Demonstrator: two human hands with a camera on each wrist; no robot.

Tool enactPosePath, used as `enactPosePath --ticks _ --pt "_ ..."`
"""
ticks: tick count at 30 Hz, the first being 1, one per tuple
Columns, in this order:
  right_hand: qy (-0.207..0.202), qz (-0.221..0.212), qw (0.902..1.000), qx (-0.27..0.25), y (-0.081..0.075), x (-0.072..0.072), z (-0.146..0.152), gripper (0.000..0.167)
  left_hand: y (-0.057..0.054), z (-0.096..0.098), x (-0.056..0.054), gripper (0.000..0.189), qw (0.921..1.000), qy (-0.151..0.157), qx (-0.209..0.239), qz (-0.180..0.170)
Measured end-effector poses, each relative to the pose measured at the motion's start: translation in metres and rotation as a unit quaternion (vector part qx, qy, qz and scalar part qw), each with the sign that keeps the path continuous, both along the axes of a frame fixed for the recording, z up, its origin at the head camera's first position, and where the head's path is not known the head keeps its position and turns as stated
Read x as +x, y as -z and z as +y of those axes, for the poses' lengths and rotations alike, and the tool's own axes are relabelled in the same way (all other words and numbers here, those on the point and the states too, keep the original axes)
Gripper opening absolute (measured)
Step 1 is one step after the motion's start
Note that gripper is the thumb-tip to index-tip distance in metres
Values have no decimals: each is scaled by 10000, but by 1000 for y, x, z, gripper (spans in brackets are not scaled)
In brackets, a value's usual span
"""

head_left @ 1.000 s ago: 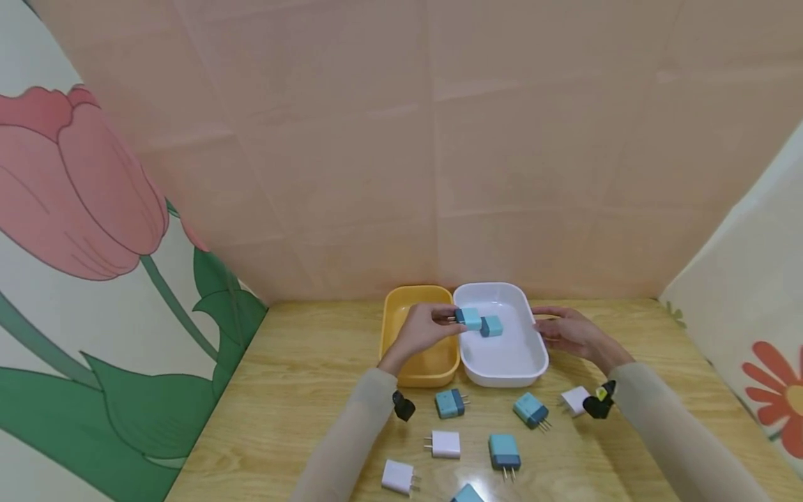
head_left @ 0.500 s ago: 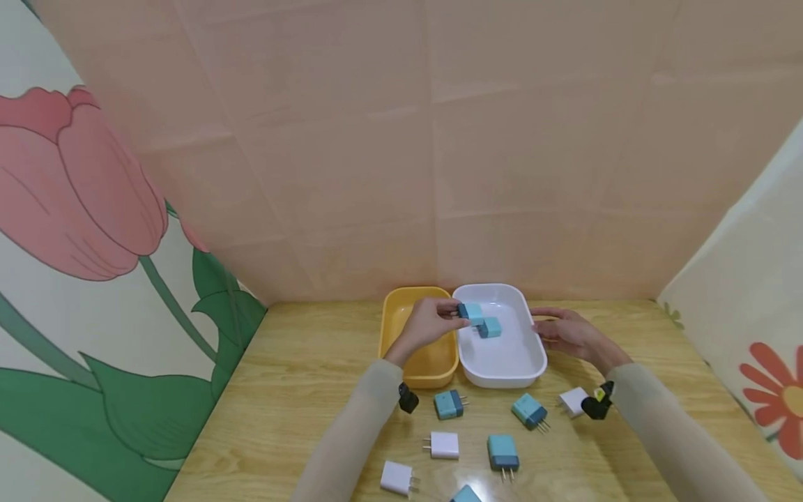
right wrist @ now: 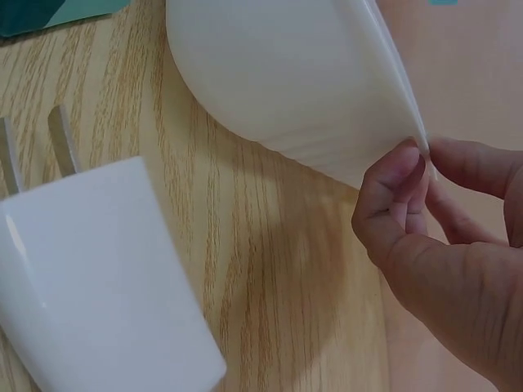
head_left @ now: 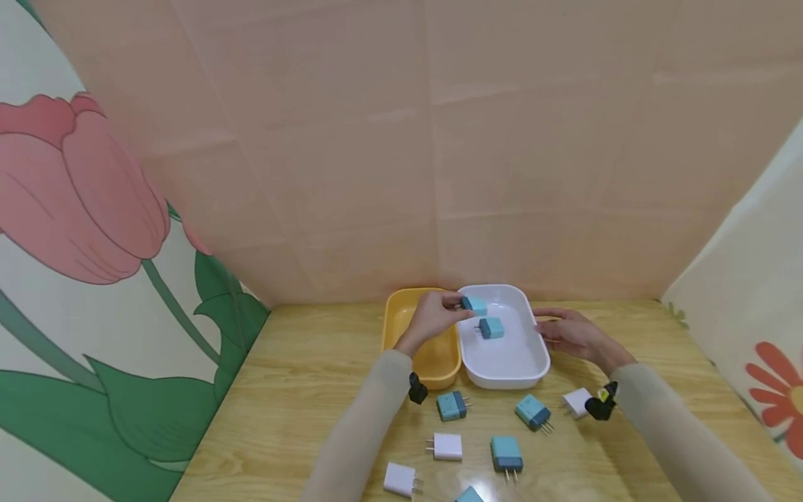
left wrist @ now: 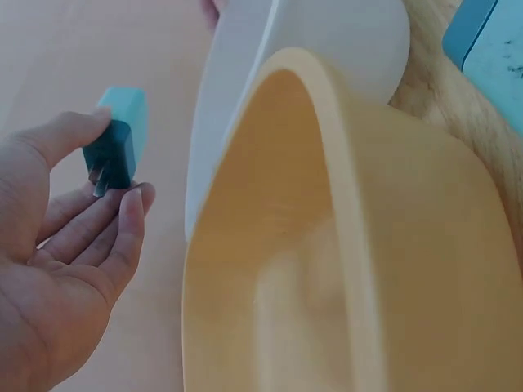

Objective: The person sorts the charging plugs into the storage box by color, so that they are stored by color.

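Over the left part of the white tray, my left hand pinches a teal and dark blue plug-in charger between thumb and fingers. In the left wrist view, the prongs of this charger point back toward the palm. A second teal charger lies inside the tray. My right hand is at the tray's right side. In the right wrist view, its thumb and fingers pinch the rim of the white tray.
A yellow tray stands against the white tray's left side. Nearer on the wooden table lie several teal chargers, one in front, and white chargers, one at centre and one by the right wrist. A draped backdrop rises behind.
My left hand has moved slightly right and farther back with the teal charger, which now sits apart from the charger inside the tray. My right hand has stayed at the tray's edge.
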State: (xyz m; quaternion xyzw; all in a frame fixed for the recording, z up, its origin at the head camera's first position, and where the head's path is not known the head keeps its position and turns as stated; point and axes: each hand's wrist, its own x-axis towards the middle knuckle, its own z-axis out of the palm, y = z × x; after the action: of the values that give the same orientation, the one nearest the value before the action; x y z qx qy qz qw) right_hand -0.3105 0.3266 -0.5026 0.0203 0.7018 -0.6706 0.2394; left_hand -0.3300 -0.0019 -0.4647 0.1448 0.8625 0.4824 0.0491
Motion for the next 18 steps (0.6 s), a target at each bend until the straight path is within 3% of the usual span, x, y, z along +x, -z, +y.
enactPosePath --ticks 8,14,18 --pt "56 15 10000 -4 3 0 -1 69 2 2 -12 35 9998 -118 -57 158" --pt "-33 -26 10000 48 5 3 -1 68 8 3 -17 31 9998 -168 -118 31" --pt "7 7 10000 1 3 1 -2 67 7 3 -20 29 9997 -148 -27 198"
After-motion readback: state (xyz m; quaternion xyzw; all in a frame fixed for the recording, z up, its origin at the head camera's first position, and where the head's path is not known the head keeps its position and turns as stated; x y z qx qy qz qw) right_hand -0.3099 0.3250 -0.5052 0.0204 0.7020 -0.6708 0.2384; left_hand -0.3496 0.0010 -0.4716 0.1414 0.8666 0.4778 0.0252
